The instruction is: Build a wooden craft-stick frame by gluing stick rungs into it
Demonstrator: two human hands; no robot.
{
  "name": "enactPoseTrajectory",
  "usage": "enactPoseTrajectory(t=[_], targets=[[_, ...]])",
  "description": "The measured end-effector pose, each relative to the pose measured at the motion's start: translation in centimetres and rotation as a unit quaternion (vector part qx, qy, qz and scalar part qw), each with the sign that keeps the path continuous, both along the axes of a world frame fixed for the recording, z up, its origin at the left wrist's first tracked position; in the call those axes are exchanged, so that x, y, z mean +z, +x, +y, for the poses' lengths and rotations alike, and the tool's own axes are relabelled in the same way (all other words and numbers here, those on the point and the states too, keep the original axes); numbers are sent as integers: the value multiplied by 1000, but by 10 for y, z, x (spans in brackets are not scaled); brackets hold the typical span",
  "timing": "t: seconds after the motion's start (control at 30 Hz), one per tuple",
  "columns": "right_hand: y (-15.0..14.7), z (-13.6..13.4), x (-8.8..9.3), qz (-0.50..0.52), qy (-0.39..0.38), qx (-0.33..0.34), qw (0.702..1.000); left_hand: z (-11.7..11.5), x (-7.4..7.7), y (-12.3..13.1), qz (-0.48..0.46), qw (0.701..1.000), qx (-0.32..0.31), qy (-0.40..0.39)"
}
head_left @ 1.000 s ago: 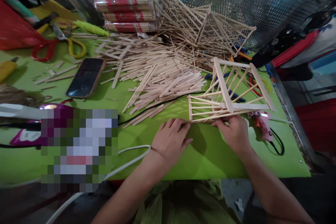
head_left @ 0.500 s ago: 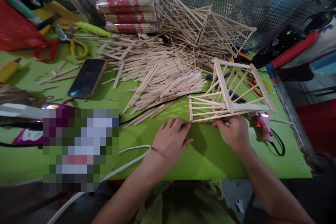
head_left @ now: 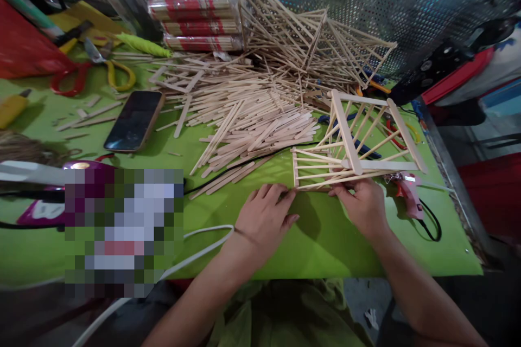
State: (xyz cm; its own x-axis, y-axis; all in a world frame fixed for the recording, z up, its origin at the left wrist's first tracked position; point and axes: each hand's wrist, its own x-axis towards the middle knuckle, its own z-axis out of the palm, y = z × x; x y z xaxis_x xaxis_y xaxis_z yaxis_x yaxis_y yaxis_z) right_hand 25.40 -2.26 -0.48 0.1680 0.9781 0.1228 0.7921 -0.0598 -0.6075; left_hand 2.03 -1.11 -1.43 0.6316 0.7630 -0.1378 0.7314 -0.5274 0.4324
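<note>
A frame of wooden craft sticks and thin round sticks [head_left: 347, 135] stands on the green table at the right. My right hand [head_left: 364, 207] pinches its near lower edge between thumb and fingers. My left hand [head_left: 264, 217] lies palm down on the table, its fingers stretched forward and the thumb apart. One left fingertip touches the frame's near left corner. Right of my right hand lies a pink hot glue gun [head_left: 410, 195]. Beyond my left hand is a pile of loose craft sticks [head_left: 260, 133].
A larger stick structure [head_left: 313, 32] stands at the back beside wrapped stick bundles [head_left: 199, 27]. A phone [head_left: 133, 121], scissors [head_left: 71, 78] and a purple device [head_left: 87, 173] are on the left. A black cord [head_left: 240, 164] and a white cable [head_left: 199, 255] cross the table [head_left: 407, 255].
</note>
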Motion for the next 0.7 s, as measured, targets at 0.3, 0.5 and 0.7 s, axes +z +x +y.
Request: enactPoseTrajectory(t=[0.3,0.5,0.7], targets=[[0,0,-1,-1,-3,1,1000,1,3,1,11,1000,1,-23],[0,0,1,-6,-8,-3,1000,1,1,1,3,1000,-1,-12],[-1,0,1,-1,-9,-5,1000,0,-2,0,1,1000,3,-4]])
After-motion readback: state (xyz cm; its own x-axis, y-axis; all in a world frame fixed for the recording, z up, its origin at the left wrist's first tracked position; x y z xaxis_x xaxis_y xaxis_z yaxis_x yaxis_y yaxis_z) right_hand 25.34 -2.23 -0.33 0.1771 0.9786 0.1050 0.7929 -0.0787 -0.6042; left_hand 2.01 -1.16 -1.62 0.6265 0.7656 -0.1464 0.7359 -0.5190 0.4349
